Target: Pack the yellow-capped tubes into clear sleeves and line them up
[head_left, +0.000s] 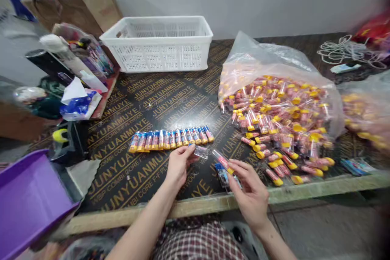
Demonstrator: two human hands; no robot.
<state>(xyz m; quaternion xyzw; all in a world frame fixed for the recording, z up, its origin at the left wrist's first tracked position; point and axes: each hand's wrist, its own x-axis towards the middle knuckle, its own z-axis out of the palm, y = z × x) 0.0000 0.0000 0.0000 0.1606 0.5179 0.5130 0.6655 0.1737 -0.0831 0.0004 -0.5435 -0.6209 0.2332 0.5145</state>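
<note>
Between the thumb and fingers of my left hand [179, 164] is a small clear plastic sleeve [201, 152] with a blue edge. My right hand [251, 193] pinches a clear tube [222, 160] with pink contents by its yellow cap, the clear end tilted up toward the sleeve. Sleeve and tube are apart. Just beyond my left hand lies a row of several tubes [170, 139] with blue printed wraps and yellow ends, side by side. Partly hidden behind my right hand is a pile of blue printed sleeves [224, 176] near the table's front edge.
A large clear bag [240, 63] spills many yellow-capped tubes [286, 118] on the right. At the back stands a white plastic basket [158, 42]. A purple bin [33, 199] is at the lower left, and cluttered goods crowd the left side. The table's wooden edge [195, 207] runs in front.
</note>
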